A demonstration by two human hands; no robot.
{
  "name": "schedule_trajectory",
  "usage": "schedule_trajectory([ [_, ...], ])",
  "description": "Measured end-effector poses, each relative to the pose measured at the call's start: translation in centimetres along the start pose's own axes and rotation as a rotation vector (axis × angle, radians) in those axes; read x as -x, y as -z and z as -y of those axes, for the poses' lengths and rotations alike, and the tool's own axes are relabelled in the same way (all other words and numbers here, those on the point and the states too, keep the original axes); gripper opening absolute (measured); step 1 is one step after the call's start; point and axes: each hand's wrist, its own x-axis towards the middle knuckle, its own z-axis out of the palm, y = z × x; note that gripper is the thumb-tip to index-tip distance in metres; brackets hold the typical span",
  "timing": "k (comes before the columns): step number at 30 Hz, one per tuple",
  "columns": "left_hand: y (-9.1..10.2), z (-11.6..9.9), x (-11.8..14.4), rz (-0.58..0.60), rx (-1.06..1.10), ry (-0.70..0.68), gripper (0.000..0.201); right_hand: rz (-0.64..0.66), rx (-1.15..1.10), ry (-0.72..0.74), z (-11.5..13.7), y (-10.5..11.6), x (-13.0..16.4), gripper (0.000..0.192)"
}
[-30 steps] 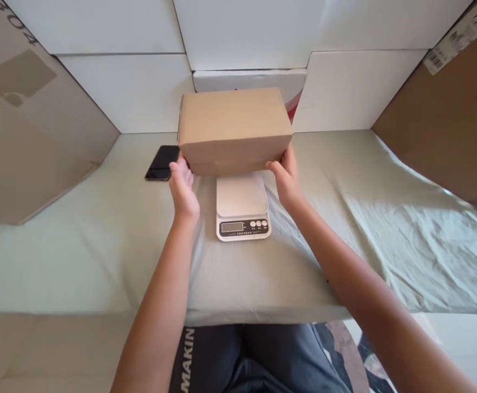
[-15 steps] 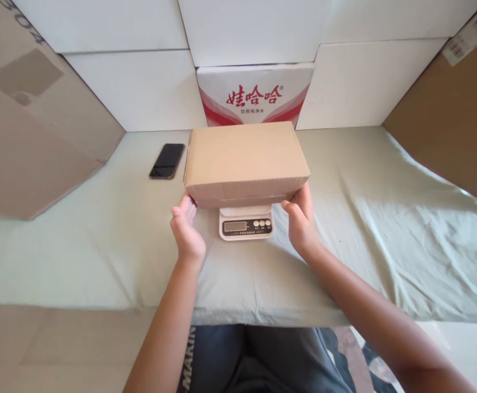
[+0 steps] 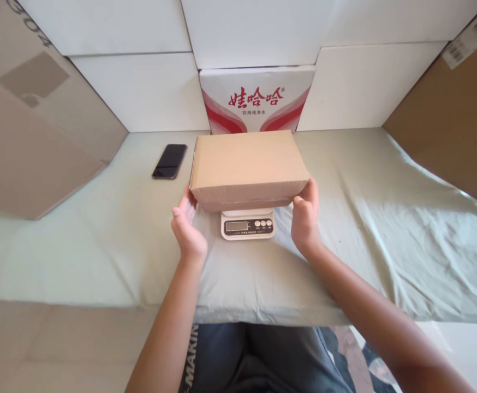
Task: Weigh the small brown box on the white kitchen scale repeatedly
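A plain brown cardboard box (image 3: 249, 161) is over a white digital kitchen scale (image 3: 248, 232), hiding most of its platform. Whether the box rests fully on it I cannot tell. The scale's display and round buttons face me, and no digits show. My left hand (image 3: 188, 229) grips the box's near left corner, fingers along its side and thumb apart. At the near right corner my right hand (image 3: 306, 215) holds the other side, thumb at the front. The fingertips of both hands are partly hidden by the box.
A black smartphone (image 3: 170, 161) lies on the pale green cloth (image 3: 99, 240) left of the box. Behind stand white boxes (image 3: 140, 90) and a red-and-white printed carton (image 3: 257, 98). Large brown cartons flank both sides, at left (image 3: 46, 136) and right (image 3: 451, 120).
The box has come down slightly towards the scale, between both hands. My right hand has shifted a little to the right, and its thumb now sits closer to the box's corner.
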Motion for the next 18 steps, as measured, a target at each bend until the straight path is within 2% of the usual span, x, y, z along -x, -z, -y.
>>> schedule_trajectory([
  [3, 0.0, -0.1, -0.3, 0.005, 0.038, 0.003, 0.092, -0.088, -0.015, -0.023, -0.2, 0.6, -0.7, 0.059],
  [8, -0.1, 0.0, -0.4, 0.020, 0.051, 0.047, 0.095, -0.153, -0.063, -0.106, -0.2, 0.6, -1.3, 0.055],
  [12, -0.1, 0.1, -0.5, 0.016, 0.050, 0.059, 0.097, -0.131, -0.048, -0.119, -0.9, 0.8, -1.3, 0.055],
  [18, 0.0, 0.4, -0.8, 0.007, 0.054, 0.060, 0.091, -0.075, -0.016, -0.058, -2.4, 1.4, -1.5, 0.055],
])
